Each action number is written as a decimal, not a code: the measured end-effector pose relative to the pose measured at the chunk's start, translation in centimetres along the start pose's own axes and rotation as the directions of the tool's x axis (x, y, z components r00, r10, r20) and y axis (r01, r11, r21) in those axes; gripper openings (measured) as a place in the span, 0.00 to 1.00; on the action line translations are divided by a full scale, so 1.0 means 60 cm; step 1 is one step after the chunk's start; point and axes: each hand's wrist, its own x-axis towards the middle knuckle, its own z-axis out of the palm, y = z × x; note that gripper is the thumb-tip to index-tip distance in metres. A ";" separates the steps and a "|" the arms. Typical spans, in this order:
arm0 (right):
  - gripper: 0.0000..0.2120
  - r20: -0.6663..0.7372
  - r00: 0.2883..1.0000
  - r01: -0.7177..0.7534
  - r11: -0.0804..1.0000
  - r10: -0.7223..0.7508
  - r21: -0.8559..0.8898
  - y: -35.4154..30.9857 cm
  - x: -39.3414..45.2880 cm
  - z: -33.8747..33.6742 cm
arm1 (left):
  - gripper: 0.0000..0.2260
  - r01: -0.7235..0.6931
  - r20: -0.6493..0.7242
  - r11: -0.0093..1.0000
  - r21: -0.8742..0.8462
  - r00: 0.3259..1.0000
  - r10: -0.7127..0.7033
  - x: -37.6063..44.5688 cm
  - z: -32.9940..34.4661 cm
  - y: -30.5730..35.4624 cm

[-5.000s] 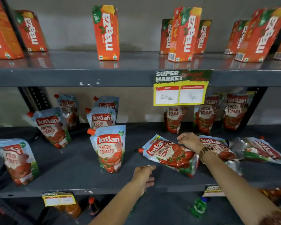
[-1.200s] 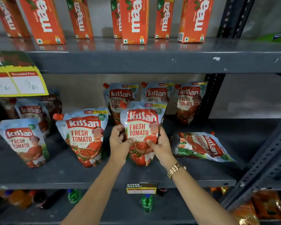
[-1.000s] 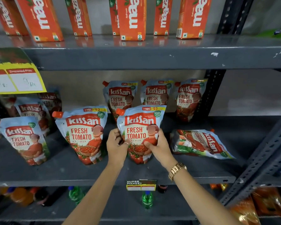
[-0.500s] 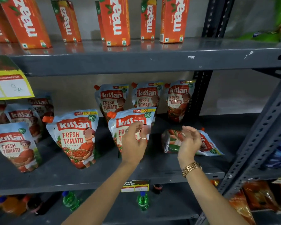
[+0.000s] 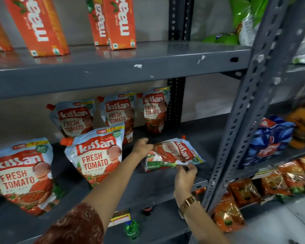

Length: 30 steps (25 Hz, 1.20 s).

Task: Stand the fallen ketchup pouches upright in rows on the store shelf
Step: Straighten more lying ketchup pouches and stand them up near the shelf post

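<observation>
One ketchup pouch [image 5: 173, 154] lies flat at the right end of the grey shelf [image 5: 165, 187]. My left hand [image 5: 142, 145] pinches its far left edge. My right hand [image 5: 185, 175] grips its near edge from the front. Left of it, two pouches stand upright in the front row: one in the middle [image 5: 97, 155] and one at the far left [image 5: 23, 175]. Three more pouches stand behind them along the back wall, at left [image 5: 74, 118], centre [image 5: 120, 111] and right [image 5: 154, 110].
A perforated grey upright post [image 5: 239, 124] rises just right of the lying pouch. Orange juice cartons [image 5: 120, 23] stand on the shelf above. Snack packets [image 5: 269, 138] fill the rack to the right. A green bottle [image 5: 131, 229] stands on the shelf below.
Both hands left the middle pouch, which now stands upright, and moved right onto the pouch that lies flat. The view swung to the right.
</observation>
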 end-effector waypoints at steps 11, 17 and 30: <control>0.23 0.352 0.924 -0.041 0.955 0.148 -0.294 -0.031 0.122 0.023 | 0.14 0.376 0.392 0.897 -0.234 0.880 -0.267 -0.080 0.041 -0.036; 0.13 0.287 0.893 -0.269 0.923 0.346 -0.274 -0.059 0.126 0.027 | 0.09 0.330 0.326 0.818 -0.472 0.927 -0.187 -0.093 0.060 -0.041; 0.12 0.470 0.881 0.137 0.980 -0.055 -0.142 -0.139 0.093 0.034 | 0.24 -0.338 -0.099 0.912 -0.232 0.941 0.323 -0.076 0.097 0.011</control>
